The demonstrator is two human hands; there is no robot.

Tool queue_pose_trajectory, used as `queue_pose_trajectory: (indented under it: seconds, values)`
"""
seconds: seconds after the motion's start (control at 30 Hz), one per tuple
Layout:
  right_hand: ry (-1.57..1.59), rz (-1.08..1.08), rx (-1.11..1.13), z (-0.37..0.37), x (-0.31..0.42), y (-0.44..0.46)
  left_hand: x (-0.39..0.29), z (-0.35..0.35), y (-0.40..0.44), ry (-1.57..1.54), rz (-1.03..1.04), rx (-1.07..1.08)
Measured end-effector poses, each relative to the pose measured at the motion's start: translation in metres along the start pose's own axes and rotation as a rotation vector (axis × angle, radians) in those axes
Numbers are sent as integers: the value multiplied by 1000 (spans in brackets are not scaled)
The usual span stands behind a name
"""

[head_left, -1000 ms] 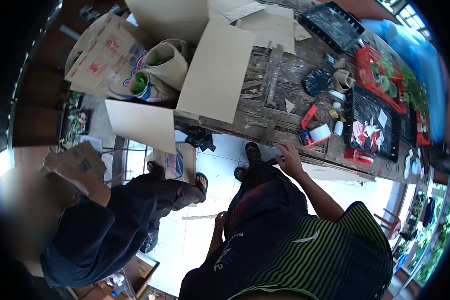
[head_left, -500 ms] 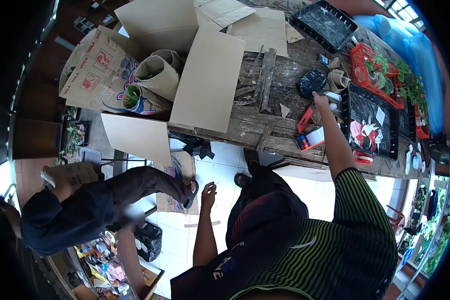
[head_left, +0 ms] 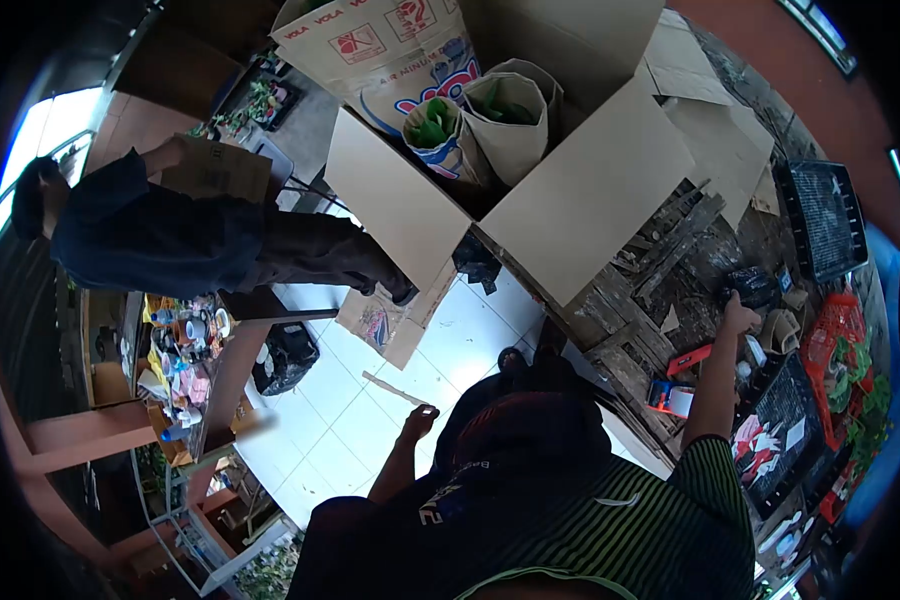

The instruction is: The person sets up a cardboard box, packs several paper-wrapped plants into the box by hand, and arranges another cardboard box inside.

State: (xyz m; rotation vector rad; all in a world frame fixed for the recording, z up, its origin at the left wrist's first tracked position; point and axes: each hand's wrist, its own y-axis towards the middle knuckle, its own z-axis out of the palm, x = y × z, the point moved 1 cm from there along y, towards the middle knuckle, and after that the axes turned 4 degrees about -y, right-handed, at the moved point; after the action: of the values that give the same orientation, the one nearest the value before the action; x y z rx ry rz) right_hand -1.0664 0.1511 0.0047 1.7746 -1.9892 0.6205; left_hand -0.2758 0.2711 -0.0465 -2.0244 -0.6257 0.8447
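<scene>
My right hand reaches over the wooden table, its fingers closed at the near edge of a dark, round, ribbed black thing; its exact kind does not show. A curled piece of brown cardboard stands beside that hand. A red-handled tool and a white roll in a blue-and-red holder lie below it. My left hand hangs over the tiled floor, fingers loosely bent and holding nothing visible.
A large open cardboard box holds paper-wrapped plants. Black trays and a red crate of plants line the table's far side. Another person stands at left with cardboard. A black bag sits on the floor.
My view has turned left, so the box and the other person appear farther up and the table farther right. My right hand stays at the black thing, which looks tilted now.
</scene>
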Motion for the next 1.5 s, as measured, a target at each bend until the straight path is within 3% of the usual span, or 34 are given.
queue_pose_trajectory:
  seconds: [0.03,0.1,0.13,0.2,0.27,0.33,0.37,0.43,0.53,0.63,0.77,0.87,1.07,1.17,1.27,1.33,1.5]
  values:
    - [-11,-12,15,3,2,-1,3,1,5,-61,-21,-16]
    - [46,-149,-61,-18,21,-15,-10,2,10,-116,173,-71]
    - [35,-158,-50,-27,24,-17,-38,2,1,-301,90,-129]
    - [113,-428,-81,-53,36,-23,-88,-2,-7,-408,337,-217]
    - [294,-610,-37,-108,76,-70,-139,-13,-12,-455,400,-277]
    - [365,-815,102,-163,123,-117,-172,-22,2,-555,687,-336]
    - [350,-814,104,-183,146,-138,-199,-34,-4,-574,678,-338]
    - [468,-1019,363,-215,189,-178,-236,-52,-2,-599,664,-322]
    - [437,-1375,476,-243,253,-252,-261,-70,22,-607,625,-246]
    - [365,-1719,763,-250,321,-334,-254,-80,51,-516,516,-136]
    - [-31,-1987,765,-224,359,-422,-199,-78,110,-409,433,-71]
    - [-315,-2082,814,-170,363,-461,-196,-85,105,-552,338,-66]
    - [-496,-2195,629,-95,342,-495,-225,-106,85,-786,260,-49]
    - [-510,-2056,675,-94,330,-497,-235,-111,89,-848,283,-62]
    - [-313,-1930,819,-80,316,-472,-250,-116,85,-984,284,-70]
    - [-333,-1677,1032,-75,311,-465,-261,-117,86,-1059,257,-74]
    - [-286,-1769,986,-10,285,-471,-300,-124,69,-1143,302,-3]
